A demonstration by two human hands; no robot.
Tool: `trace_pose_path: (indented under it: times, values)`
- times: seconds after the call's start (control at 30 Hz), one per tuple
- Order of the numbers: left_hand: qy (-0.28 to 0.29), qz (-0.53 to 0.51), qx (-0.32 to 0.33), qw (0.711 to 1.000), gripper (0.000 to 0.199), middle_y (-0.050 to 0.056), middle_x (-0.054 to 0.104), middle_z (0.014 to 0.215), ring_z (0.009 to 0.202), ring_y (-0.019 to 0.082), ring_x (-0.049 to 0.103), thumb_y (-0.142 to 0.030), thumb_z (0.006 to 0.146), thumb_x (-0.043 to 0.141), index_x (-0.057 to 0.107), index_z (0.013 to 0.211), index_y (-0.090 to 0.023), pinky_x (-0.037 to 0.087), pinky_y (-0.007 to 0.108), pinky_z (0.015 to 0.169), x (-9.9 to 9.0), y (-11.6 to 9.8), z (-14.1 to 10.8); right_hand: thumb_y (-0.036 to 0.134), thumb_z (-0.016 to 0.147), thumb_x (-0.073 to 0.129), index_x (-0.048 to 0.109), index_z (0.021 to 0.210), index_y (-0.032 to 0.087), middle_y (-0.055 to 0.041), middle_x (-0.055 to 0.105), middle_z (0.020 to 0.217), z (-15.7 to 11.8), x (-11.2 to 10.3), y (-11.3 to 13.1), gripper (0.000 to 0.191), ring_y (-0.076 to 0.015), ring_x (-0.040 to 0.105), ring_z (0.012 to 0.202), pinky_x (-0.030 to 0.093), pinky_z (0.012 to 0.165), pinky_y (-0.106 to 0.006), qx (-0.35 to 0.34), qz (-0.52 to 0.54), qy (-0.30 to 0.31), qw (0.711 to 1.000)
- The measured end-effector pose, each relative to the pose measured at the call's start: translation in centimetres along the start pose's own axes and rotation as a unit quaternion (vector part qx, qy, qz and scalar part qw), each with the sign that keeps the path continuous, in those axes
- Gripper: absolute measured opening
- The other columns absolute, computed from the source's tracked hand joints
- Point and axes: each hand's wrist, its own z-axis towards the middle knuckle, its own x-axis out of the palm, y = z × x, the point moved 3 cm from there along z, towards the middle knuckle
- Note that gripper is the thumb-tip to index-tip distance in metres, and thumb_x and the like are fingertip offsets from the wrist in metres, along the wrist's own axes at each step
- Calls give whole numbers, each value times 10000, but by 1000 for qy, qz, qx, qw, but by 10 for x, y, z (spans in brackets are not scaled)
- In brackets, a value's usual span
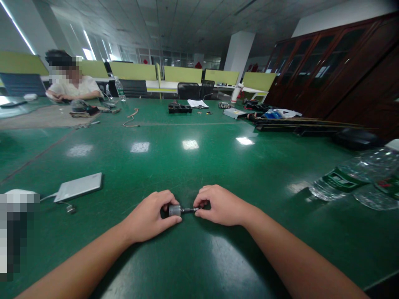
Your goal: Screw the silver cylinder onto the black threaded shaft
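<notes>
A small metal cylinder (175,210) with a thin dark shaft (188,210) lies sideways between my hands, low over the green table (162,162). My left hand (152,216) grips the cylinder at its left, the thumb below and the fingers above. At the shaft's right end, my right hand (216,205) pinches the tip between thumb and fingers. The fingertips partly cover both ends. The two hands are apart, with the bare shaft showing between them.
A white power bank (79,187) with a cable lies at the left. Plastic bottles (339,180) stand at the right. Farther back are a black tray (180,109), a metal box (235,113) and dark strips (280,123). A person (73,85) sits at the far left.
</notes>
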Motion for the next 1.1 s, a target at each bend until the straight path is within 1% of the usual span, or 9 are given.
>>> trace_pose_path:
  times: [0.23,0.4,0.53,0.67,0.77,0.87,0.97,1.1]
  values:
    - [0,-7,0,1000,190,2,618,854,779,196,580,-341,841,698,615,941,-203,406,304,721,0,2,-1,215,775,700,744,862,181,-27,694,807,-4,-5,-13,103,-146,612,740,429,664,-251,30,-3,17,999]
    - [2,-6,-1,1000,199,0,618,852,773,192,577,-355,841,698,616,936,-201,402,301,715,0,2,-1,223,768,705,742,864,179,-20,689,801,-5,-6,-18,112,-137,611,724,430,651,-240,35,13,23,999]
    - [1,-5,1,1000,188,-2,614,846,767,188,573,-347,845,693,615,936,-202,397,295,708,0,2,0,214,763,722,742,861,183,-19,689,807,0,0,-11,105,-144,603,753,427,685,-251,11,9,0,1000]
    - [-7,-1,4,1000,191,-3,606,832,755,187,569,-316,817,713,612,929,-198,392,290,696,1,0,1,189,773,727,740,880,176,-20,692,793,8,15,3,109,-153,592,778,427,721,-263,-28,21,-43,998]
    - [-10,-2,8,1000,200,0,604,844,766,191,571,-280,796,726,613,938,-196,393,292,700,1,0,1,210,790,722,742,917,168,-33,702,815,11,23,9,136,-170,597,815,436,750,-276,-47,36,-66,996]
    - [-12,-4,8,1000,198,-3,597,845,770,189,570,-274,795,728,612,935,-196,395,293,704,2,1,0,211,811,695,739,989,165,-43,711,870,10,23,10,189,-170,611,842,449,773,-277,-57,58,-53,995]
    - [-14,-5,8,1000,203,-9,594,841,762,183,568,-291,798,732,610,932,-199,398,291,703,2,2,0,198,870,625,735,1042,170,-48,713,907,9,21,9,206,-160,618,853,453,789,-273,-49,72,-42,995]
    - [-18,-3,10,1000,203,-13,595,834,755,178,566,-303,802,734,612,929,-202,399,288,700,2,2,1,220,912,586,742,1041,180,-57,711,910,9,22,10,206,-176,612,876,445,808,-298,-30,45,-41,998]
